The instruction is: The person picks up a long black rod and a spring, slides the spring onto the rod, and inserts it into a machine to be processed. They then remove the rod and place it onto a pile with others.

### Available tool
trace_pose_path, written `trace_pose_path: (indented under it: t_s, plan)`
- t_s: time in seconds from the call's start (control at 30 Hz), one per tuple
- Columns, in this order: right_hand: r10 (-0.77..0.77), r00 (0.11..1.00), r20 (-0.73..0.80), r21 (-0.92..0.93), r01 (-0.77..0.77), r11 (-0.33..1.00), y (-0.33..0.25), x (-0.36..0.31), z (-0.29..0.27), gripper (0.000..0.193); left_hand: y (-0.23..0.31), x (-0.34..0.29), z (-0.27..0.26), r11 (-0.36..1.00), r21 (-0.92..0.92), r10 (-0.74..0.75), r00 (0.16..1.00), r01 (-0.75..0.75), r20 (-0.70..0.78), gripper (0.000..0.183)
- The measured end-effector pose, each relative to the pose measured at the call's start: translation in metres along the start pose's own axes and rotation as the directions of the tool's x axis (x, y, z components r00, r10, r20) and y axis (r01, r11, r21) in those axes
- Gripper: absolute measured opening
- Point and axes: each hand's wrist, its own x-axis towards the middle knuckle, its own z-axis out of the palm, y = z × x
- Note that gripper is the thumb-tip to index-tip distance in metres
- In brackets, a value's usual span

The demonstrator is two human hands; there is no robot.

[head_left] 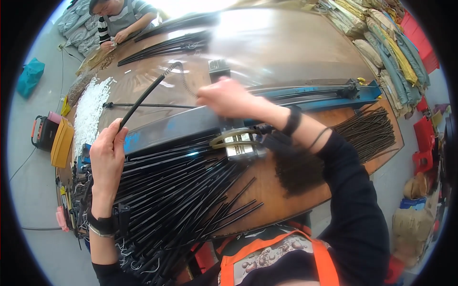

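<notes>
The round wooden tabletop (pixel 286 52) fills the room's middle, with a long blue steel jig (pixel 305 97) lying across it from nine to three o'clock. Toward six o'clock a big heap of black rods (pixel 191 195) fans out. At eleven o'clock another person (pixel 119 19) sorts small parts. The left hand (pixel 107 157) has its fingers closed round a thin black cable sleeve (pixel 143 97), which rises toward one o'clock with a metal spring end (pixel 174 69). It looks light and bendy, probably slick, so best held low on the sleeve. The right hand (pixel 229 97) hovers over the jig, blurred — I cannot tell whether its fingers grip anything.
</notes>
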Motion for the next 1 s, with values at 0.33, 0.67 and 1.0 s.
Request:
trace_pose_path:
  t_s: [0.33, 0.67, 1.0]
  plan:
    - [0.072, 0.963, -0.259, -0.302, -0.151, 0.941, 0.084, -0.152, -0.077, 0.002, 0.027, 0.021, 0.084, 0.943, -0.194, 0.290, 0.954, -0.271, 0.077, 0.013]
    - [0.141, 0.936, -0.323, -0.238, -0.224, 0.945, 0.050, -0.169, -0.072, 0.013, 0.052, 0.033, 0.108, 0.940, -0.282, 0.256, 0.944, -0.192, 0.208, 0.023]
    - [0.120, 0.921, -0.370, -0.263, -0.228, 0.938, 0.053, -0.175, -0.075, 0.005, 0.057, 0.037, 0.121, 0.920, -0.300, 0.290, 0.953, -0.252, 0.089, 0.028]
